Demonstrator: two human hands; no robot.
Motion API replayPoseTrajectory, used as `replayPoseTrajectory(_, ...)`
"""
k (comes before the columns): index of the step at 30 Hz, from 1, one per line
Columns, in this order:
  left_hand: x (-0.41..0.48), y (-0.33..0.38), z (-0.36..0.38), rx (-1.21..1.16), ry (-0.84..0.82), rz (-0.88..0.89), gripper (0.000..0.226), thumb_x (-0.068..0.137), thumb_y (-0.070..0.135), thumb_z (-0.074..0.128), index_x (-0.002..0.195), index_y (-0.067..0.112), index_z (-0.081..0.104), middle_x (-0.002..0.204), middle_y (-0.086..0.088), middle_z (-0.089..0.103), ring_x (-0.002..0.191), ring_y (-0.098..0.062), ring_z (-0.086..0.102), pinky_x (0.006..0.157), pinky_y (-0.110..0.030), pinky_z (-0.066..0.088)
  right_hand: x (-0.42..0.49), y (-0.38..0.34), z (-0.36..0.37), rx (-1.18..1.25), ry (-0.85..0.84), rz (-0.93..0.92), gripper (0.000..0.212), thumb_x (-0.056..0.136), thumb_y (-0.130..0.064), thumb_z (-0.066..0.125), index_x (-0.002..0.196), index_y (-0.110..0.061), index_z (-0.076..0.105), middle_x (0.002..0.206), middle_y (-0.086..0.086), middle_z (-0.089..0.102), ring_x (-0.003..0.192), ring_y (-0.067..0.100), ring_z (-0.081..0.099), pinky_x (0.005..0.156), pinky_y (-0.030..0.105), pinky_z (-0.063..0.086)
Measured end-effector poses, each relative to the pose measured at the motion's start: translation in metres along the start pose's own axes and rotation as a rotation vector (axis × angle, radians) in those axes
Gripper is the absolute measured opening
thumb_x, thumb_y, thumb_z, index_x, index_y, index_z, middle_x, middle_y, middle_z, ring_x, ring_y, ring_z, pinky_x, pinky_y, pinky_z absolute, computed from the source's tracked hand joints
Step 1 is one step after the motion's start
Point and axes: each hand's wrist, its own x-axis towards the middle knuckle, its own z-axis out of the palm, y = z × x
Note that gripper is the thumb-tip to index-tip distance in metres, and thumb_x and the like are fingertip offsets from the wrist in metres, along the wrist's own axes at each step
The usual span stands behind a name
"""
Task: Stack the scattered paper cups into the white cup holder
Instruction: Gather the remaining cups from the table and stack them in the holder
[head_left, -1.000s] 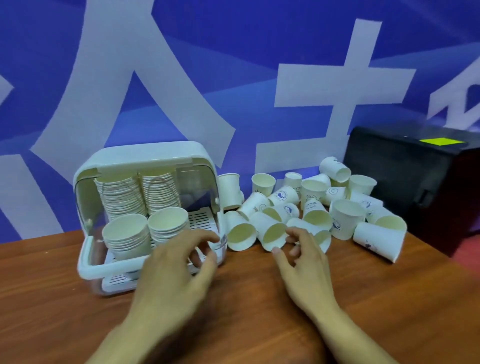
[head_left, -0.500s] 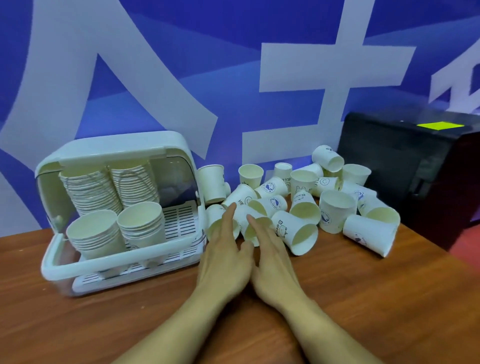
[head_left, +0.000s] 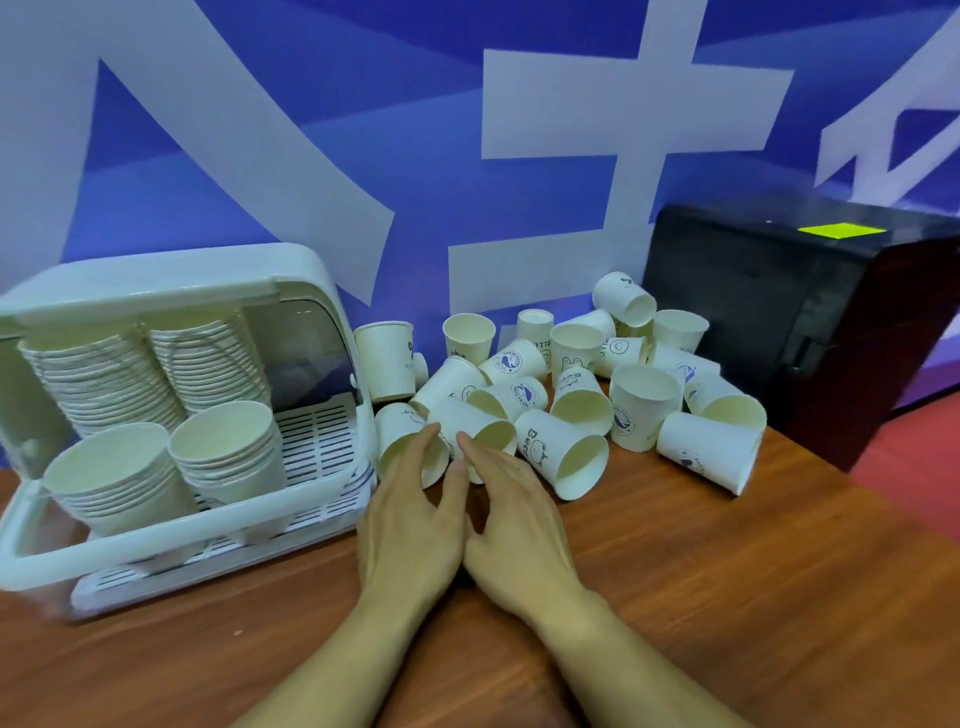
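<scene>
Bare table (head_left: 727, 597) ahead; cup pile (head_left: 571, 395), holder (head_left: 182, 530), perhaps black box (head_left: 810, 332) hem it.

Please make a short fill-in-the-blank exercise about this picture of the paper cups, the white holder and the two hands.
1. The white cup holder stands on the ____ side of the wooden table, as the person sees it.
2. The left hand and the right hand reach toward the scattered paper cups, and neither hand has yet ____ a cup.
3. The object to the right of the cups is a ____ box.

Missing words: left; lifted; black
</scene>
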Motion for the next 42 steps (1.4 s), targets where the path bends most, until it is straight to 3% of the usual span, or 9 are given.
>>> replayPoseTrajectory(4,0.015,-0.004,0.0,-0.008,-0.142,-0.03,0.05,0.097,0.056,0.04,0.144,0.057,0.025,0.146,0.016,0.044,0.132,-0.013,0.045,0.096,-0.032,0.036,-0.001,-0.001,0.0,-0.024,0.004,-0.001,0.066,0.086,-0.02,0.06,0.148,-0.029,0.039,0.142,-0.014,0.05,0.133,0.002,0.038,0.107,0.01,0.028)
replayPoseTrajectory(10,0.013,-0.005,0.0,0.044,-0.164,-0.029,0.045,0.099,0.054,0.038,0.143,0.051,0.033,0.145,0.015,0.047,0.132,-0.016,0.046,0.103,-0.035,0.036,-0.001,0.0,0.002,-0.037,0.003,-0.007,0.063,0.088,-0.022,0.059,0.148,-0.031,0.039,0.142,-0.016,0.049,0.134,0.001,0.037,0.103,0.004,0.021)
replayPoseTrajectory(13,0.007,-0.006,0.001,0.065,-0.136,0.048,0.04,0.098,0.053,0.036,0.137,0.048,0.041,0.138,0.016,0.055,0.123,-0.013,0.054,0.102,-0.038,0.042,0.0,-0.001,0.001,-0.044,0.062,-0.03,0.055,0.09,-0.025,0.058,0.144,-0.029,0.046,0.138,-0.013,0.055,0.129,0.004,0.044,0.105,0.01,0.028)
replayPoseTrajectory(18,-0.004,0.0,-0.001,0.102,0.0,0.157,0.03,0.096,0.046,0.043,0.123,0.044,0.056,0.11,0.019,0.067,0.09,-0.003,0.062,0.083,-0.032,0.048,0.002,-0.005,-0.003,-0.08,0.389,-0.095,0.036,0.084,-0.025,0.069,0.12,-0.025,0.068,0.109,-0.01,0.071,0.101,0.011,0.061,0.087,0.026,0.051)
replayPoseTrajectory(23,-0.015,0.01,-0.001,-0.007,0.185,0.23,0.006,0.093,0.031,0.059,0.094,0.034,0.063,0.074,0.02,0.058,0.072,-0.001,0.055,0.064,-0.009,0.036,0.006,-0.003,-0.016,-0.088,0.649,-0.224,0.025,0.076,-0.023,0.081,0.1,-0.021,0.076,0.096,-0.008,0.073,0.087,0.02,0.065,0.079,0.035,0.051)
replayPoseTrajectory(30,-0.019,0.011,-0.003,0.041,0.308,0.357,0.015,0.084,0.01,0.064,0.086,0.022,0.055,0.079,0.011,0.052,0.076,-0.015,0.049,0.068,-0.025,0.034,0.006,-0.003,-0.026,-0.113,0.741,-0.258,0.02,0.076,-0.007,0.075,0.092,-0.018,0.076,0.09,-0.005,0.072,0.084,0.022,0.066,0.073,0.042,0.047)
replayPoseTrajectory(35,-0.022,0.011,-0.004,0.047,0.352,0.406,0.016,0.083,0.014,0.058,0.094,0.024,0.052,0.085,0.011,0.055,0.076,-0.018,0.053,0.067,-0.026,0.036,0.004,-0.007,-0.026,-0.073,0.676,-0.313,0.026,0.08,0.001,0.069,0.099,-0.016,0.075,0.089,-0.002,0.068,0.081,0.021,0.065,0.072,0.034,0.044)
replayPoseTrajectory(40,-0.025,0.022,-0.012,0.052,0.383,0.426,0.051,0.085,0.011,0.067,0.128,0.025,0.044,0.095,0.007,0.057,0.077,-0.026,0.058,0.07,-0.032,0.042,0.004,-0.009,-0.027,-0.08,0.633,-0.326,0.031,0.089,-0.003,0.061,0.119,-0.007,0.067,0.094,0.001,0.067,0.085,0.022,0.064,0.082,0.037,0.047)
replayPoseTrajectory(42,-0.027,0.032,-0.018,0.05,0.404,0.423,0.06,0.082,0.008,0.07,0.133,0.021,0.041,0.094,0.012,0.055,0.078,-0.02,0.056,0.071,-0.032,0.041,0.003,-0.011,-0.027,-0.09,0.638,-0.314,0.032,0.09,-0.004,0.058,0.121,-0.004,0.065,0.094,0.002,0.067,0.086,0.023,0.063,0.083,0.039,0.047)
